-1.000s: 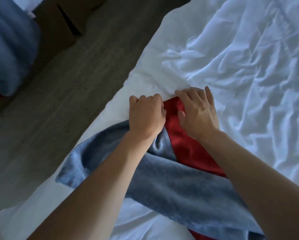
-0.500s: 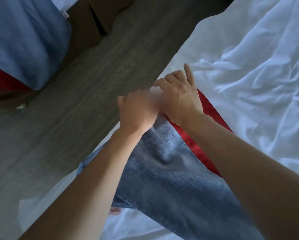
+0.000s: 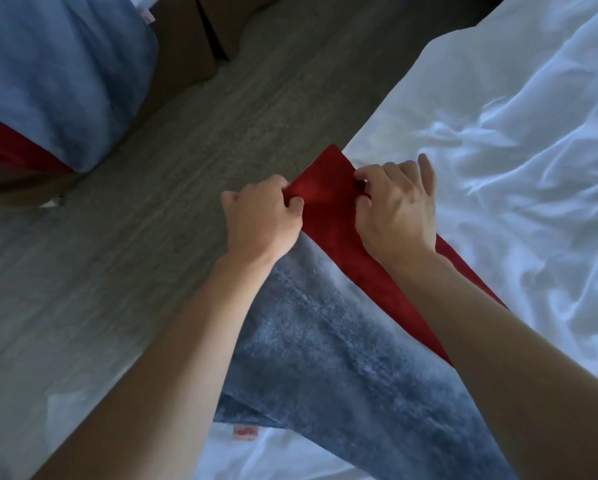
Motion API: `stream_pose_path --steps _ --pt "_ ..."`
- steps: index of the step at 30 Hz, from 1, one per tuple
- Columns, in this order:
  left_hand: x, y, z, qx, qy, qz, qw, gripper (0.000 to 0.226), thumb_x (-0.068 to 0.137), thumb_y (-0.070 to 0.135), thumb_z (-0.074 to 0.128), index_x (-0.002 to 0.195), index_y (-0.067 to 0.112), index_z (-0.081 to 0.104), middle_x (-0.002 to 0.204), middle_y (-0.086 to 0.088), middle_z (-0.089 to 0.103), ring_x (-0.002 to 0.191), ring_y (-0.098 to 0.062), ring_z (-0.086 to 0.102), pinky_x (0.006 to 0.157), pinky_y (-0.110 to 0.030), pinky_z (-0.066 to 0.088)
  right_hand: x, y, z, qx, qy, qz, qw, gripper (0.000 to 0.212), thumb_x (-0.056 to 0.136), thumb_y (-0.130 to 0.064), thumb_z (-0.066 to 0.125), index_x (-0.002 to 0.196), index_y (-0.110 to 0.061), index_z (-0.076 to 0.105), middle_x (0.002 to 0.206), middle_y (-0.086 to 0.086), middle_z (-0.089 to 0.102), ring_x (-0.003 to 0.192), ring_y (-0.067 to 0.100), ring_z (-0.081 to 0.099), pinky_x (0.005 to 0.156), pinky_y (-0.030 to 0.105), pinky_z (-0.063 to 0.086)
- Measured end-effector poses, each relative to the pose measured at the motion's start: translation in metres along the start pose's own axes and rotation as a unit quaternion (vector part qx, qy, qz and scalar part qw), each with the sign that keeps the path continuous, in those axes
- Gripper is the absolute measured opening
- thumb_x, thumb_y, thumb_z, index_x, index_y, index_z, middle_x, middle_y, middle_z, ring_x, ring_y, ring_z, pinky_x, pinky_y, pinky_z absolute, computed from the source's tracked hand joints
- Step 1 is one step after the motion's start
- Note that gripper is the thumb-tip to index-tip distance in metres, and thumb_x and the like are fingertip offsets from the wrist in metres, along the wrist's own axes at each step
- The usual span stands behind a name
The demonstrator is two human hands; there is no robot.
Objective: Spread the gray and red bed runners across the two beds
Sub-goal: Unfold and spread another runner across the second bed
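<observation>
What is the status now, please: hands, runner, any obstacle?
Left hand and right hand both grip the red end of the runner. Gray part bunched on white bed. Nothing blocking.

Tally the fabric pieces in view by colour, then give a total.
Gray and red bed runners: 2, one gripped by both hands, left hand and right hand, at its red end; the other draped on the far bed.
White bed sheets: 1.
Total: 3.
</observation>
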State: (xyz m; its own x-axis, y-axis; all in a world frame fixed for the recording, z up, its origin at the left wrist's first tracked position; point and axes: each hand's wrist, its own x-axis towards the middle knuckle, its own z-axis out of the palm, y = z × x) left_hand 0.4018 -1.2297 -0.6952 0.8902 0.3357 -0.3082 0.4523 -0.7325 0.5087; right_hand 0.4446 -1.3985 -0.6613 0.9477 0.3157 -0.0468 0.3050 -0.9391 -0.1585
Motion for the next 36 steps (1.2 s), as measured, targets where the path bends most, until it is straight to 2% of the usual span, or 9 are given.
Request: stream_pose_path --steps 4,10,12,14,17,23,27,31,36 --pt "0.007 -0.014 -0.002 0.032 0.039 -0.010 0.999 0.011 0.093 0.037 0.053 0.092 0.029 0.059 0.074 0.008 0.064 0.082 -0.018 0.061 0.089 -0.034 0.023 0.012 -0.011 0.005 0.002 0.016 -0.029 0.999 0.027 0.089 -0.003 0.054 0.106 -0.011 0.073 0.094 0.007 0.070 0.102 0.032 0.057 0.121 0.050 0.019" --pt "-0.010 -0.039 -0.006 -0.041 0.003 -0.041 0.998 0.024 0.087 0.046 0.058 0.106 0.033 0.063 0.097 0.015 0.069 0.101 -0.008 0.060 0.086 -0.030 0.016 0.007 -0.051 0.005 0.027 0.010 -0.118 0.993 0.023 0.084 -0.011 0.059 0.102 -0.014 0.071 0.097 0.005 0.066 0.102 0.030 0.058 0.121 0.051 0.020" --pt "-0.024 -0.055 -0.010 -0.048 0.003 -0.066 0.997 0.019 0.084 0.051 0.053 0.090 0.035 0.062 0.080 0.018 0.066 0.085 -0.004 0.059 0.083 -0.031 0.018 -0.010 -0.067 0.006 0.046 -0.006 -0.154 0.987 0.020 0.084 -0.015 0.060 0.100 -0.014 0.071 0.094 0.003 0.066 0.101 0.028 0.059 0.121 0.050 0.021" --pt "-0.043 -0.072 -0.017 -0.041 0.003 -0.089 0.995 0.033 0.083 0.056 0.046 0.064 0.029 0.051 0.053 0.016 0.053 0.061 -0.002 0.051 0.080 -0.035 0.025 -0.032 -0.082 0.009 0.061 -0.026 -0.181 0.981 0.017 0.084 -0.016 0.059 0.096 -0.014 0.071 0.090 0.003 0.065 0.098 0.028 0.060 0.120 0.050 0.022" --pt "-0.080 -0.094 -0.028 -0.027 0.003 -0.124 0.992 0.044 0.084 0.055 0.049 0.058 0.020 0.046 0.047 0.011 0.048 0.047 -0.002 0.040 0.074 -0.037 0.027 -0.068 -0.104 0.012 0.071 -0.066 -0.217 0.971 0.018 0.084 -0.015 0.058 0.094 -0.014 0.072 0.090 0.004 0.066 0.096 0.029 0.061 0.120 0.052 0.024" --pt "-0.151 -0.116 -0.042 -0.053 0.005 -0.125 0.991 0.031 0.082 0.049 0.059 0.059 0.030 0.049 0.054 0.012 0.055 0.064 -0.012 0.055 0.087 -0.045 0.045 -0.125 -0.128 0.013 0.058 -0.089 -0.250 0.962 0.014 0.086 -0.022 0.063 0.082 -0.012 0.073 0.083 0.004 0.066 0.091 0.029 0.062 0.117 0.055 0.027" --pt "-0.181 -0.124 -0.050 -0.056 0.031 -0.137 0.989 0.017 0.078 0.047 0.059 0.077 0.030 0.057 0.075 0.014 0.060 0.075 -0.009 0.057 0.091 -0.044 0.043 -0.158 -0.134 0.010 0.081 -0.093 -0.261 0.957 0.025 0.086 -0.037 0.066 0.077 -0.015 0.070 0.077 0.001 0.062 0.087 0.026 0.060 0.119 0.054 0.023" --pt "-0.206 -0.129 -0.050 -0.072 0.037 -0.155 0.985 0.026 0.081 0.044 0.055 0.068 0.022 0.050 0.068 0.007 0.057 0.073 -0.020 0.058 0.085 -0.047 0.047 -0.193 -0.130 0.009 0.075 -0.094 -0.292 0.949 0.019 0.082 -0.030 0.068 0.078 -0.012 0.069 0.076 0.003 0.060 0.084 0.027 0.061 0.116 0.057 0.028" --pt "-0.213 -0.134 -0.048 -0.095 0.012 -0.153 0.984 0.011 0.079 0.034 0.053 0.071 0.026 0.052 0.072 0.009 0.058 0.081 -0.021 0.058 0.090 -0.049 0.045 -0.201 -0.130 0.012 0.028 -0.062 -0.237 0.969 0.010 0.084 -0.022 0.066 0.084 -0.014 0.071 0.083 0.003 0.063 0.091 0.028 0.060 0.120 0.056 0.022"
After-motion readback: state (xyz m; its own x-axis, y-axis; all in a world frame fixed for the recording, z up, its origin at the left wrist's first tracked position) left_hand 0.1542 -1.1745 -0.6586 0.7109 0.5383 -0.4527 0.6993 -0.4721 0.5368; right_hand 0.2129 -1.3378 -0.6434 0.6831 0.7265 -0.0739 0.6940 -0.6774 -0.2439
